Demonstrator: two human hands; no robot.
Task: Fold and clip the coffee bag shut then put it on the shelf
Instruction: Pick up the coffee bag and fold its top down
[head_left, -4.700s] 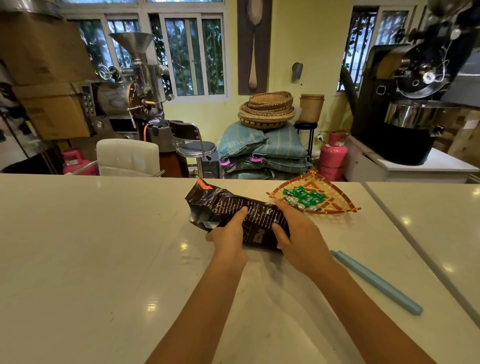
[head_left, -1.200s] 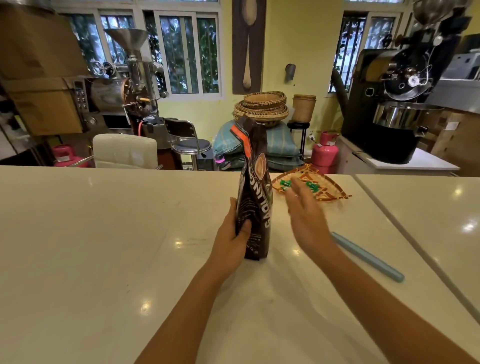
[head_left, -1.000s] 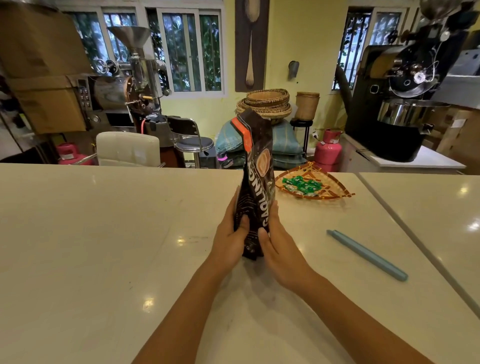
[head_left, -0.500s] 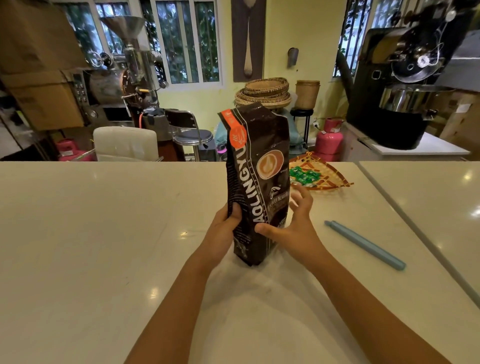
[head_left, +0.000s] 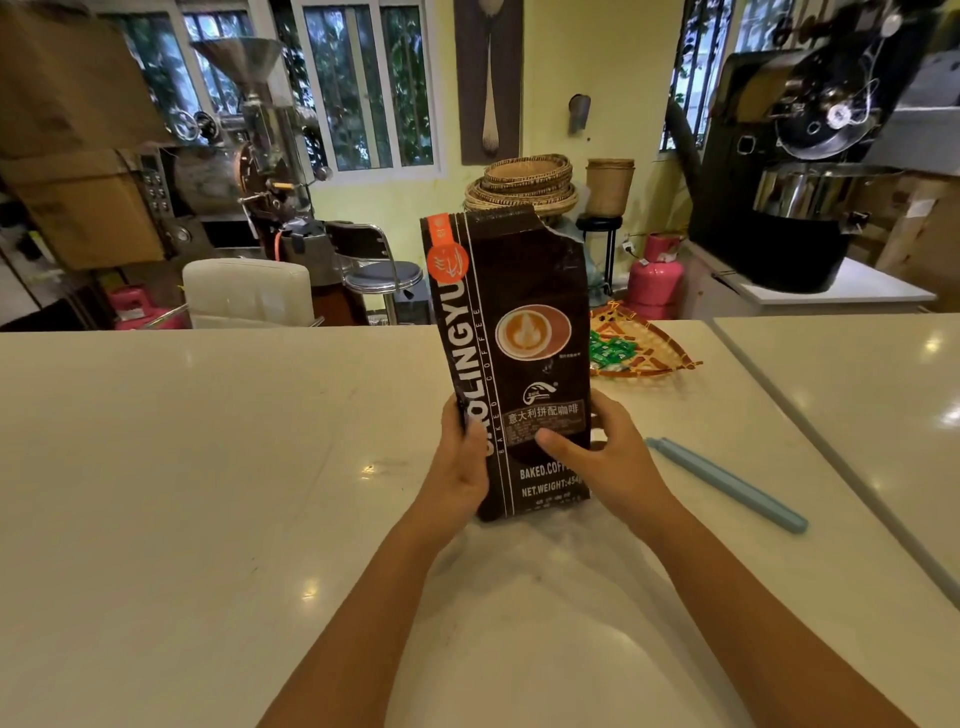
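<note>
A tall dark brown coffee bag (head_left: 511, 322) with an orange stripe and a latte picture stands upright on the white counter (head_left: 208, 467), its front facing me. Its top edge is torn and uneven at the right corner. My left hand (head_left: 462, 462) grips the bag's lower left side. My right hand (head_left: 605, 452) holds the lower right side, thumb across the front label. A long light blue bag clip (head_left: 727, 483) lies on the counter to the right of my right hand, apart from the bag.
A woven triangular tray (head_left: 639, 348) with green packets sits behind the bag to the right. A seam (head_left: 810, 441) divides this counter from a second one on the right. Beyond the counter stand coffee roasters (head_left: 810, 156), a white chair (head_left: 249, 291), a stool and pink gas cylinders.
The bag went from lying on the counter to standing upright, then turned so its front faces me. My right hand came back onto its right side.
</note>
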